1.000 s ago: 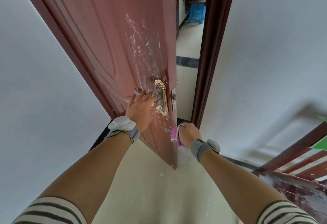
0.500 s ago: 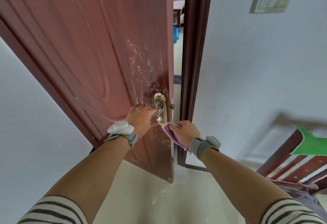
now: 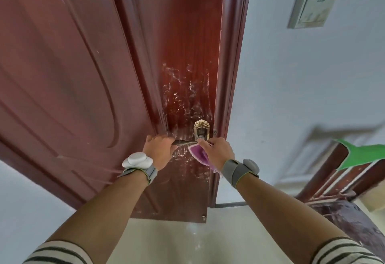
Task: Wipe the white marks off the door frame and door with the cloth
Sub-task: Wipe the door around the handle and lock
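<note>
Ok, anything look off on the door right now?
Yes: white smears streak the red door above and below the handle, which the left hand grips. Right hand holds the cloth there.

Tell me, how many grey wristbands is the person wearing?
2. One wristband sits on the left wrist, by the door handle; the other on the right wrist, behind the purple cloth. None look hidden.
</note>
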Demonstrator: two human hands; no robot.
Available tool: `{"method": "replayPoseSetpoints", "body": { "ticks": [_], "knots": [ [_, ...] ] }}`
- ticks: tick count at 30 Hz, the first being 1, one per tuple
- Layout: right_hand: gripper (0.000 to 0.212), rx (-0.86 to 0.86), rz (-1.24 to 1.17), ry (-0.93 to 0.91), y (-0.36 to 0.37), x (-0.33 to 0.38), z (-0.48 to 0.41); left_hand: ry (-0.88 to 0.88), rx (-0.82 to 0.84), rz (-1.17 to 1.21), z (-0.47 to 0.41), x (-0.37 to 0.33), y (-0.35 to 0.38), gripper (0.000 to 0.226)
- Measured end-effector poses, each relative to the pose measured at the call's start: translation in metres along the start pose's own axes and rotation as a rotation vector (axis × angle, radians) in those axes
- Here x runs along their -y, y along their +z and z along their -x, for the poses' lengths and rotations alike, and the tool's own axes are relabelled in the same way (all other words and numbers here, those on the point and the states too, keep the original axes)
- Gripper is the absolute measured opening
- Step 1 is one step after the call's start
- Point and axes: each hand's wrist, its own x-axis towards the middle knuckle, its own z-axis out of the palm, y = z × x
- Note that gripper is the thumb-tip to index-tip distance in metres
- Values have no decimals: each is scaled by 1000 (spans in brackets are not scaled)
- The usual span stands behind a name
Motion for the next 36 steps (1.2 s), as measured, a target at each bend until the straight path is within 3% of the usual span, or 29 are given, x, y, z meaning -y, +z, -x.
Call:
{"method": "replayPoseSetpoints", "body": {
  "ticks": [7,18,36],
  "knots": [
    [48,49,-54,126,-2,8,-37,-65,111,137,-36,3,5,25],
    [48,38,95,81,-1,15,-86,-208,186,361,-70,-3,35,24],
    [51,30,114,81,3,20,-121,-255,131,327,-102,-1,34,29]
  ]
}}
